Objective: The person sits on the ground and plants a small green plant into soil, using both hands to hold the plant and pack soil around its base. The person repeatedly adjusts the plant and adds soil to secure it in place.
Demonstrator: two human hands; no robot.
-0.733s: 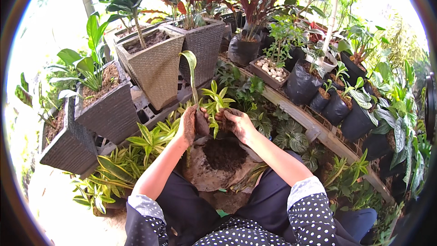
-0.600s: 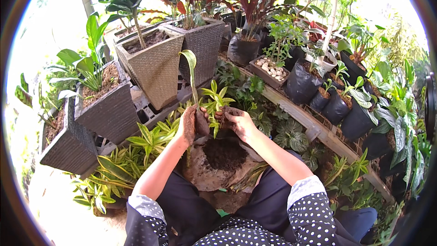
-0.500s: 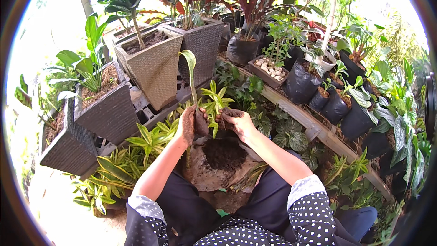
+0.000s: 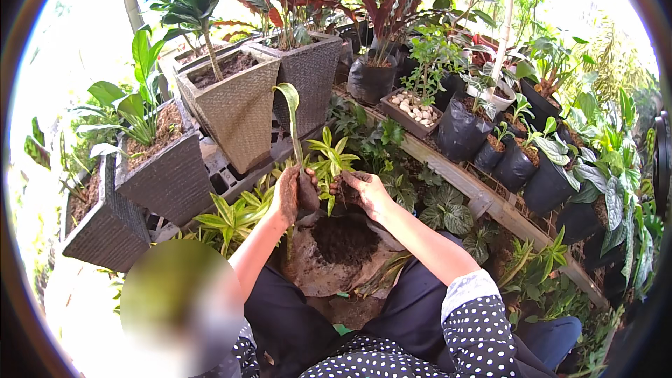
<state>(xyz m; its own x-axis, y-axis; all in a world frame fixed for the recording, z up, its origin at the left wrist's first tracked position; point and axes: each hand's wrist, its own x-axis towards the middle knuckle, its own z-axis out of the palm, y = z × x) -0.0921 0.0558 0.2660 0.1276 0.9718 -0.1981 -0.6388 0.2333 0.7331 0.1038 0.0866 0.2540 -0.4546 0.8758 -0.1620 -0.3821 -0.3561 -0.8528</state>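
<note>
**Two soiled hands steady a small plant over a soil heap**

Both hands work together. The left hand (image 4: 290,196) closes its grip round the base of a small yellow-green plant (image 4: 330,161), seemingly to keep it upright, while the right hand (image 4: 364,192) curls its grip on the dark root clump from the other side. Below them lies a mound of dark soil (image 4: 343,238). Woven square planters (image 4: 238,108) and black nursery bags (image 4: 462,133) crowd an outdoor wooden plank shelf (image 4: 483,199).

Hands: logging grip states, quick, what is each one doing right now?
Left hand: closed around the small plant, soil-covered.
Right hand: fingers curled on the plant's dark root clump.
</note>
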